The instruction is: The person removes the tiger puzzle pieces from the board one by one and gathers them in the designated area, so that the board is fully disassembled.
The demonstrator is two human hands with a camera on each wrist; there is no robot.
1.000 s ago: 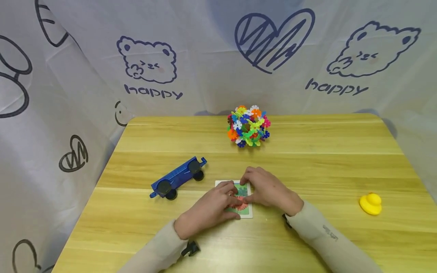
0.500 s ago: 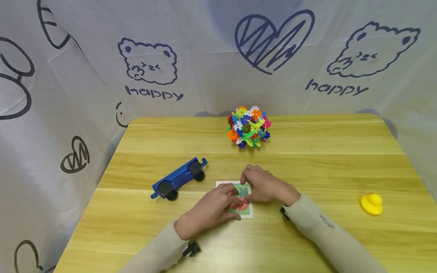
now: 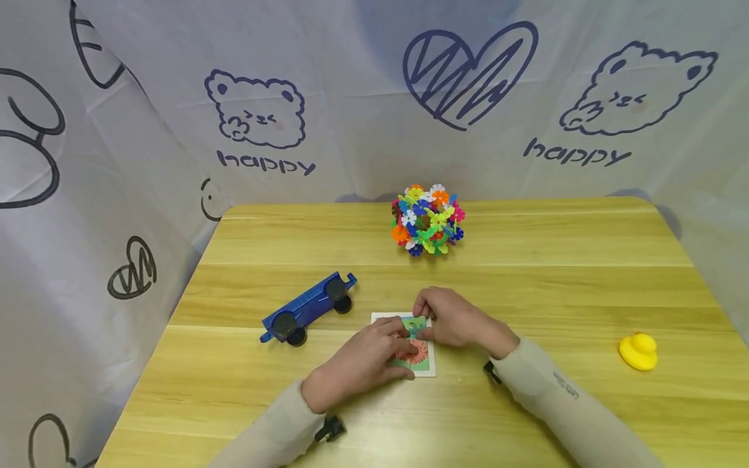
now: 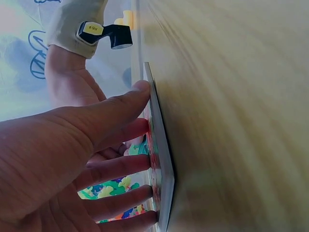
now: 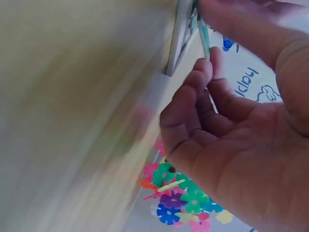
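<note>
A small square jigsaw puzzle [image 3: 432,365] with a white frame and a green and red picture lies flat on the table. My left hand [image 3: 365,354] rests on it from the left, its fairly straight fingertips pressing the picture and the thumb at the near edge, as the left wrist view shows along the board's side [image 4: 166,169]. At the puzzle's far right corner, my right hand [image 3: 459,318] pinches a thin green puzzle piece [image 5: 205,41] between thumb and curled fingers. That piece is tilted up from the board in the right wrist view. The left hand covers the puzzle's left part.
A blue toy wagon [image 3: 307,309] with black wheels lies on its side to the left. Behind the hands stands a ball of colourful flower-shaped pieces [image 3: 428,221]. A yellow rubber duck [image 3: 638,351] sits far right. A printed curtain [image 3: 363,149] hangs behind the wooden table [image 3: 556,260].
The green puzzle piece in my right hand has tipped up at the far right corner. My left hand keeps its place on the puzzle. The head view has shifted slightly.
</note>
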